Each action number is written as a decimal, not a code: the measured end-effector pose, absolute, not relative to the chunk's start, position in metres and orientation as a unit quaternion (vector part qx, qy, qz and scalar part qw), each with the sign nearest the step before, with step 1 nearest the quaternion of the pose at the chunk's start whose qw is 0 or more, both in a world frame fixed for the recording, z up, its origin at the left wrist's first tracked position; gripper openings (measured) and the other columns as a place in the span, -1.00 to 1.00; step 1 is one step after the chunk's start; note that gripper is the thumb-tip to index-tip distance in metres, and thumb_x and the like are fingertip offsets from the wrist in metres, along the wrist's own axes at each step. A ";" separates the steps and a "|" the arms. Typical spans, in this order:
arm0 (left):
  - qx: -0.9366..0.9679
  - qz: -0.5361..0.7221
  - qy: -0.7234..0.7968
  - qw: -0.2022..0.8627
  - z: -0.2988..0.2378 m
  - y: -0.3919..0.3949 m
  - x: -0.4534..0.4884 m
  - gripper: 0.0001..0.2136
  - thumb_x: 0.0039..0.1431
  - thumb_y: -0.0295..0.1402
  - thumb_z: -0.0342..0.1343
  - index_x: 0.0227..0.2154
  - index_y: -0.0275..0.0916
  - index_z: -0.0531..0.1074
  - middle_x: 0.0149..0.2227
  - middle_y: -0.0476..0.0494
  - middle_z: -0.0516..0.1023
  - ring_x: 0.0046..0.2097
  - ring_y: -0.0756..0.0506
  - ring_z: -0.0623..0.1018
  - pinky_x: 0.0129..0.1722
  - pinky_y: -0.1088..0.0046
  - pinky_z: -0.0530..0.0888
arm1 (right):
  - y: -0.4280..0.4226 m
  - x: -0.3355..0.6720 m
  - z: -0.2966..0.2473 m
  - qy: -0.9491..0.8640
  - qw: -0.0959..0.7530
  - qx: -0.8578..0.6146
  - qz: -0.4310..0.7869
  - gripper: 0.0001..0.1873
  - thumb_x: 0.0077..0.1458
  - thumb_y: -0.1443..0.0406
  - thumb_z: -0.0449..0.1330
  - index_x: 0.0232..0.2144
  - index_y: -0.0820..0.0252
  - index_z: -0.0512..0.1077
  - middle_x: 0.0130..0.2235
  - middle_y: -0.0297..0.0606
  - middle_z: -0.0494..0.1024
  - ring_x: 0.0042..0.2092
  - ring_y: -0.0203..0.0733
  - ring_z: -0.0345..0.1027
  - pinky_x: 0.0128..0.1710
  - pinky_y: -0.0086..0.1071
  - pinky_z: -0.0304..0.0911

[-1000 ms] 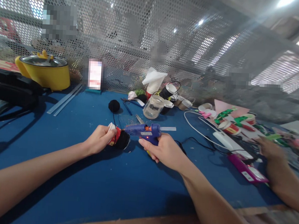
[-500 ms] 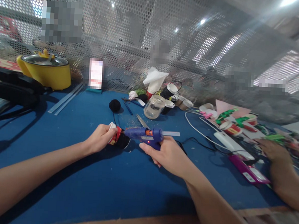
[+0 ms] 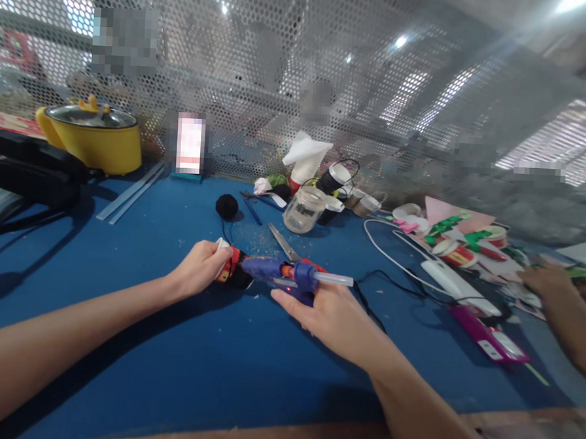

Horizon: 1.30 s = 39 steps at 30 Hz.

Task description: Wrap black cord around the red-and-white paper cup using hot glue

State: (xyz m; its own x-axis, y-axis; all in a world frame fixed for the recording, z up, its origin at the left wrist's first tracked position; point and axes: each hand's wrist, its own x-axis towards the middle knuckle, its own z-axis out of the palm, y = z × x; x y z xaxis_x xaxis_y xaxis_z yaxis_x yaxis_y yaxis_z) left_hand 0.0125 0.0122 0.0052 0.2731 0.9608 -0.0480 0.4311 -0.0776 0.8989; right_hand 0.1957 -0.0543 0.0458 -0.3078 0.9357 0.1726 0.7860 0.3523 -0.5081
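Below the left hand [image 3: 199, 267] and right hand [image 3: 330, 313], blue tabletop [image 3: 226, 367] runs down to a brown edge [image 3: 213, 436]. Left pinches a red cup [image 3: 227, 267] partly wrapped in black yarn [image 3: 242, 282]; right's curled round a chunky blue plastic glue gun [image 3: 302, 289], nozzle [image 3: 246, 264] by the cup. Fuzzy, round yarn ball [image 3: 226, 207] sits beyond the left.

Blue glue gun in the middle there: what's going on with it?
A person's left grip holds a small red-and-black cup over the blue table, while the right grip holds the blue glue gun, its front end at the cup; whether they touch is unclear. A glue stick pokes out of its back. Beyond lies a ball of black yarn, a strand running toward the cup.
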 end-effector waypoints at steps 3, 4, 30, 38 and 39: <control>0.656 0.306 0.523 0.449 0.006 0.012 0.013 -0.74 -0.07 -0.26 -0.21 -0.73 -0.29 0.14 -0.72 0.09 0.03 -0.65 0.10 0.05 -0.67 0.55 0.01 | -0.056 0.196 0.045 -0.796 0.217 -0.541 0.164 -0.79 -0.03 0.19 0.01 -0.47 0.19 0.35 -0.51 -0.34 0.43 -0.48 -0.30 0.28 -0.47 -0.47 0.16; 0.653 0.308 0.524 0.452 0.007 0.012 0.013 -0.74 -0.08 -0.26 -0.21 -0.73 -0.29 0.14 -0.72 0.09 0.04 -0.65 0.10 0.06 -0.67 0.55 0.01 | -0.056 0.196 0.044 -0.798 0.217 -0.539 0.160 -0.80 -0.03 0.20 0.01 -0.47 0.20 0.35 -0.49 -0.33 0.43 -0.45 -0.29 0.28 -0.45 -0.47 0.17; 0.676 0.302 0.514 0.434 0.004 0.012 0.012 -0.75 -0.06 -0.26 -0.22 -0.73 -0.26 0.10 -0.70 0.09 0.01 -0.64 0.09 0.05 -0.65 0.54 0.02 | -0.047 0.199 0.048 -0.727 0.241 -0.569 0.300 -0.73 -0.07 0.14 0.02 -0.50 0.25 0.33 -0.78 -0.46 0.24 -0.74 -0.39 0.15 -0.73 -0.52 0.13; 0.692 0.297 0.510 0.416 0.003 0.010 0.010 -0.74 -0.04 -0.28 -0.23 -0.74 -0.25 0.07 -0.71 0.09 -0.01 -0.64 0.09 0.05 -0.65 0.54 0.02 | -0.038 0.203 0.041 -0.724 0.240 -0.564 0.317 -0.70 -0.05 0.11 -0.01 -0.54 0.25 0.28 -0.76 -0.44 0.24 -0.75 -0.41 0.13 -0.72 -0.52 0.14; 0.694 0.296 0.509 0.414 0.003 0.010 0.010 -0.74 -0.03 -0.28 -0.24 -0.74 -0.25 0.07 -0.70 0.09 -0.01 -0.63 0.09 0.05 -0.64 0.54 0.02 | -0.037 0.203 0.041 -0.725 0.239 -0.562 0.319 -0.69 -0.05 0.11 -0.02 -0.57 0.25 0.27 -0.76 -0.44 0.24 -0.74 -0.41 0.13 -0.71 -0.51 0.14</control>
State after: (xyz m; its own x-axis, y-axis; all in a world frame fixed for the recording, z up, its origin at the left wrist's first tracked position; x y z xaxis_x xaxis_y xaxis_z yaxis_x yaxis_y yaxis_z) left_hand 0.0099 0.0101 0.0029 0.3055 0.9521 -0.0106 0.4617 -0.1383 0.8762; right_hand 0.2031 -0.0368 0.0407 -0.2540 0.9671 -0.0121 0.6628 0.1649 -0.7304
